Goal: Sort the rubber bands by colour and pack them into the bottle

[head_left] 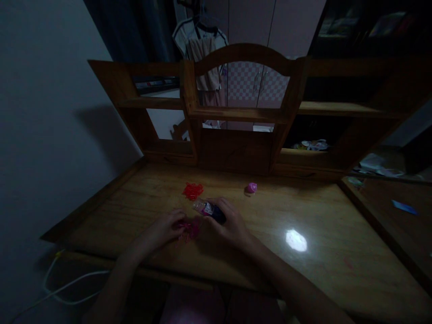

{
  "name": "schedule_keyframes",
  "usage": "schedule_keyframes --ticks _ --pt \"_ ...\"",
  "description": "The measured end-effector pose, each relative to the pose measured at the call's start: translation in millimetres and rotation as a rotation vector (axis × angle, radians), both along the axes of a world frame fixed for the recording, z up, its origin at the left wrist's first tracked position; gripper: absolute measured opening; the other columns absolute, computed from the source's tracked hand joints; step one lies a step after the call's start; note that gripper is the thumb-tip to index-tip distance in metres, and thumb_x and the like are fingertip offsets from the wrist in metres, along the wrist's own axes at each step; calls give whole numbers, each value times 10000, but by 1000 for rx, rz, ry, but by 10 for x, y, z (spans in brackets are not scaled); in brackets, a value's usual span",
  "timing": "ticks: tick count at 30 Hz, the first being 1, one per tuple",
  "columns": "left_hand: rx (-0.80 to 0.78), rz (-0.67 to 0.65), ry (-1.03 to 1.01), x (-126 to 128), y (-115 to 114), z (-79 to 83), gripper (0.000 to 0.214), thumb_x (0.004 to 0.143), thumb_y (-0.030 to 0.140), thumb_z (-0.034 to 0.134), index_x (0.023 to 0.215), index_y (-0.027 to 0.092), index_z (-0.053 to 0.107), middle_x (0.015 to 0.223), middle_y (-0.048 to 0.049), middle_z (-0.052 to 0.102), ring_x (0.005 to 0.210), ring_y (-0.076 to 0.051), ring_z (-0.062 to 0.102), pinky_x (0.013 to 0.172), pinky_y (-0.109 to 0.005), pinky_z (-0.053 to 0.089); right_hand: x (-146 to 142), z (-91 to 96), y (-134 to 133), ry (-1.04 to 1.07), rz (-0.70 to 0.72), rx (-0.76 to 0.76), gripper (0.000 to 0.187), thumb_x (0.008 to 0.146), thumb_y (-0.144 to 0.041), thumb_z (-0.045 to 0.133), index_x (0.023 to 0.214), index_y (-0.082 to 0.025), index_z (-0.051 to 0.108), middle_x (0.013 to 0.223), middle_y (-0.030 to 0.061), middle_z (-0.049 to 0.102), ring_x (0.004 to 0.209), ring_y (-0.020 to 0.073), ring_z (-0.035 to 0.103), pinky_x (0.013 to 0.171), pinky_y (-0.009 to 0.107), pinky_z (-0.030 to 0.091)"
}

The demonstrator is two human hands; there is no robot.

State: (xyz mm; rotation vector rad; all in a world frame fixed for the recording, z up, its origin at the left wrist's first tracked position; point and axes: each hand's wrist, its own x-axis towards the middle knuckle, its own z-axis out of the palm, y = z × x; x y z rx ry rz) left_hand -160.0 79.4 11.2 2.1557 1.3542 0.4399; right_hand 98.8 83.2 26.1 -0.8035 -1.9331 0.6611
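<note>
My right hand (pixel 229 220) is wrapped round a small bottle (pixel 209 210) with a clear neck and a dark body bearing a pale label. The bottle is tilted, its mouth pointing left. Close to it, my left hand (pixel 170 227) has its fingers closed at a loose bunch of pink rubber bands (pixel 191 229). Beyond the hands lies a heap of thin red rubber bands (pixel 193 191). A small round pink-purple thing (pixel 252 187), perhaps a lid, sits further right on the wooden desk (pixel 263 243).
A wooden shelf unit (pixel 236 114) rises along the desk's back edge. A wall (pixel 60 112) stands at the left. White cable (pixel 77 288) hangs by the front left corner. A flat blue thing (pixel 404 207) lies on the surface at far right.
</note>
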Motion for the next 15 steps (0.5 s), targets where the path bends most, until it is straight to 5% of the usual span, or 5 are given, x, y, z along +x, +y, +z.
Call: schedule_keyframes --ticks 10,15 --pt "-104 227 -427 -12 -100 245 198 832 385 616 898 203 655 906 -33 639 785 -171 637 710 -291 538 4 -64 -6 -200 91 114 452 858 -229 612 1299 -222 514 1207 110 601 1093 252 563 917 397 484" --pt "-54 196 -444 33 -96 361 189 824 370 636 901 200 659 936 -44 657 896 -191 646 813 -320 543 -12 -55 -35 -230 123 143 470 871 -230 606 1327 -227 493 1217 112 603 1109 249 563 937 406 478"
